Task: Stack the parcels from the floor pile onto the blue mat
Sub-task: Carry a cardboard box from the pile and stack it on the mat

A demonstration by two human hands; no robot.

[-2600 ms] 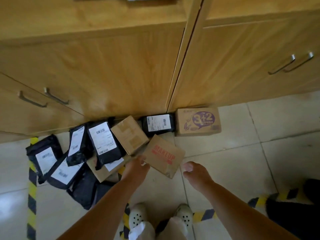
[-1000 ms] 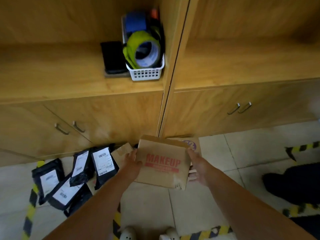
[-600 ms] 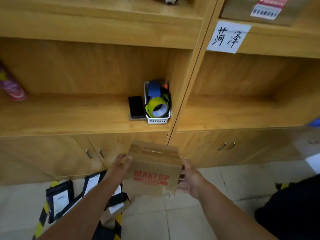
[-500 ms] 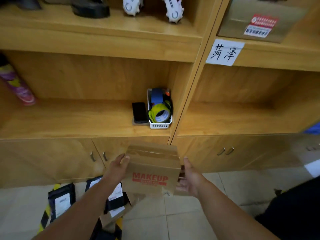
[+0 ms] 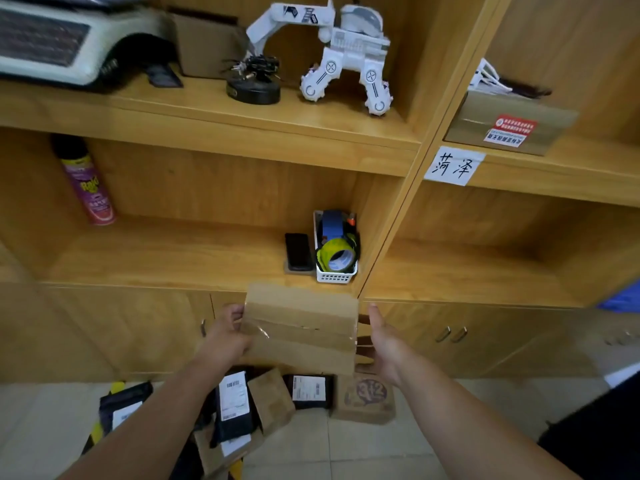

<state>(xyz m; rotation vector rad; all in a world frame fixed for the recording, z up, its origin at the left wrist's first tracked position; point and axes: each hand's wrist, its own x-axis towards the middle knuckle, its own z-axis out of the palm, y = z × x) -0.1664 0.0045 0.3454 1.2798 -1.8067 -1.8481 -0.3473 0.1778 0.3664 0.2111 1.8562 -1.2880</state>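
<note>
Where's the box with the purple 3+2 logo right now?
The 3+2 box sits on the floor against the cabinet, at the right end of the parcel pile, just right of a black mailer and below the right hand.

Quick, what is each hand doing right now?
Left hand: closed on the left edge of the cardboard box.
Right hand: pressed flat against the box's right side, fingers extended.

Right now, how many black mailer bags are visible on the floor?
3: left bag at the pile's far edge, middle bag on top of the pile, right bag below the held box. The left arm may hide more.
</note>
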